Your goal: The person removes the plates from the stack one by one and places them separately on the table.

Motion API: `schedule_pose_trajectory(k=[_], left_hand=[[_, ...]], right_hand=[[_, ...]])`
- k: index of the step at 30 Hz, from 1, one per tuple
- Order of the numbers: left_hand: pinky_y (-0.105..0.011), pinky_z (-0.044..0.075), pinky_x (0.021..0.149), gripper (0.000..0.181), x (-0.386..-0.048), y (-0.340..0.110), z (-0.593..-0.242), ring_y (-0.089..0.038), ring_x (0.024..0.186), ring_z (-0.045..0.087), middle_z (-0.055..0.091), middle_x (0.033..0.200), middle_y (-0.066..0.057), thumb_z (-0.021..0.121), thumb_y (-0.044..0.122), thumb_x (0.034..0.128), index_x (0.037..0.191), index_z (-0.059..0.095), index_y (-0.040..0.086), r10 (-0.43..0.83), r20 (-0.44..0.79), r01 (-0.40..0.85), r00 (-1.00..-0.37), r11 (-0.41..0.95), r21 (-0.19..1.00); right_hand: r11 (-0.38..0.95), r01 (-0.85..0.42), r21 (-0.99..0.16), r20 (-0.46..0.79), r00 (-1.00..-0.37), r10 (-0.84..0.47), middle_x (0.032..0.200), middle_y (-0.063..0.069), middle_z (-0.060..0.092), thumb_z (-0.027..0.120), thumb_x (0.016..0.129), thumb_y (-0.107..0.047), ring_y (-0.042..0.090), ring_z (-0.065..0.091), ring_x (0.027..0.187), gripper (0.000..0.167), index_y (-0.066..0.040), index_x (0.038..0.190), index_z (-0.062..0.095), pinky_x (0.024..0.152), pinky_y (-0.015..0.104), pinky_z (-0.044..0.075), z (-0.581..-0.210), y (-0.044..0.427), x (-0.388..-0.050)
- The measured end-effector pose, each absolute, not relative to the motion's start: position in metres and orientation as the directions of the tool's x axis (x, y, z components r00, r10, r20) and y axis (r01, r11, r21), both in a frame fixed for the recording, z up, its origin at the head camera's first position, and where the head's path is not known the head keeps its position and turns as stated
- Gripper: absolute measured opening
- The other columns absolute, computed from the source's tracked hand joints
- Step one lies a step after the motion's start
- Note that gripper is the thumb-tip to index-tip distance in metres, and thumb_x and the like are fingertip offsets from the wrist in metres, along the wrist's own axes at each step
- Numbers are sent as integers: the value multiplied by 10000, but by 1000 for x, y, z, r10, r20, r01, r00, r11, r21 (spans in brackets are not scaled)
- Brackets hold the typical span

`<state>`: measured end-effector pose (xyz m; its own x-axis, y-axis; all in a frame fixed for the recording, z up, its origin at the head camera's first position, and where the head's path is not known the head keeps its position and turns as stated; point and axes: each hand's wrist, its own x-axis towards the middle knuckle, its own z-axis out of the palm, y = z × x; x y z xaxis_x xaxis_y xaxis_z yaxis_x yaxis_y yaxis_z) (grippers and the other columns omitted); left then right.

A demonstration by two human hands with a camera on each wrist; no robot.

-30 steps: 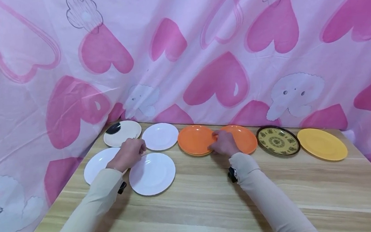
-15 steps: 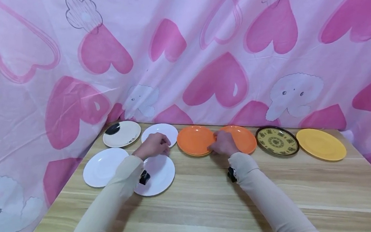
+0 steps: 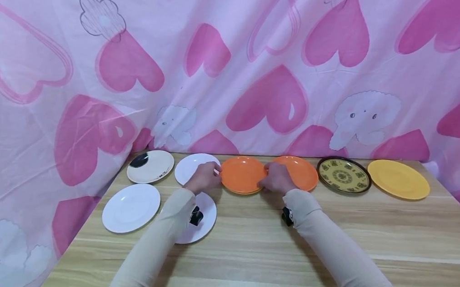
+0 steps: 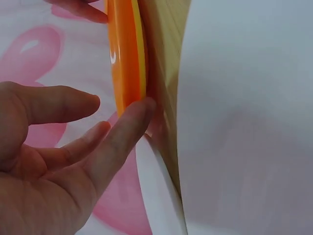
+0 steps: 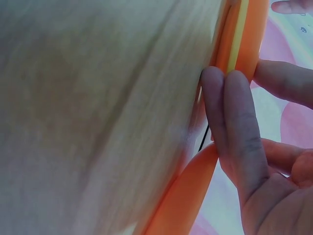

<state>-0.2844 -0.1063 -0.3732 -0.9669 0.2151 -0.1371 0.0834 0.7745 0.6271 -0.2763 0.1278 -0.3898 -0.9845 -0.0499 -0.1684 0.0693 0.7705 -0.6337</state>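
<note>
In the head view, an orange plate (image 3: 241,175) lies over a yellow layer, seen edge-on as a yellow band (image 4: 141,44) in the left wrist view. My left hand (image 3: 202,177) is at its left rim; one fingertip touches the edge while another finger stays apart from it. At the right rim, my right hand (image 3: 278,175) pinches the orange and yellow edge, two fingers on one side and one digit on the other. A second orange plate (image 3: 301,173) sits just right, partly behind that hand. Under my left forearm is a white plate (image 3: 205,214), partly covered.
Behind the left hand lies another white plate (image 3: 188,165). Further left are a white plate (image 3: 130,208) and a cream plate (image 3: 156,166) with a black patch. A dark-rimmed patterned plate (image 3: 343,174) and a yellow plate (image 3: 399,179) lie right. A pink curtain (image 3: 193,96) borders the table.
My left hand has moved right, from above the white plates to the orange plate's left rim. The right hand has stayed at the right rim, and the plates have not visibly moved.
</note>
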Motion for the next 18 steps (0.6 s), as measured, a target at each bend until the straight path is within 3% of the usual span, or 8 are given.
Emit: schedule_pose_trajectory(k=[3,8,13,18], left_hand=[[-270,547,775,340,-285,-107,-375,-222,943,636,690,1095,-163,614,79,887,1215,623,-10,198,-152,50,-968,748,662],[-231,490,734,381,-286,-110,-378,-197,897,588,653,1030,-139,655,77,850,1221,616,0,194,-151,34,-969,714,699],[-311,488,927,371,-285,-111,-380,-250,1033,560,642,1138,-168,696,35,795,1162,652,-1,208,-133,52,-969,698,714],[-376,482,1060,353,-285,-110,-381,-285,1149,565,650,1248,-186,703,33,821,1169,670,-18,198,-167,15,-966,685,728]], right_hand=[[769,67,-635,-169,-984,-54,1053,173,697,772,831,-141,173,707,692,721,35,1458,461,848,355,592,-389,128,-277],[757,76,-649,-198,-977,-72,1068,170,700,771,824,-124,189,703,682,693,33,1436,488,725,286,572,-387,127,-277],[747,96,-657,-235,-969,-82,1259,198,650,789,812,-116,179,698,699,642,18,1392,548,695,267,574,-384,123,-277],[745,97,-660,-238,-968,-85,1354,214,608,784,817,-102,160,714,733,608,18,1372,569,751,305,604,-384,122,-276]])
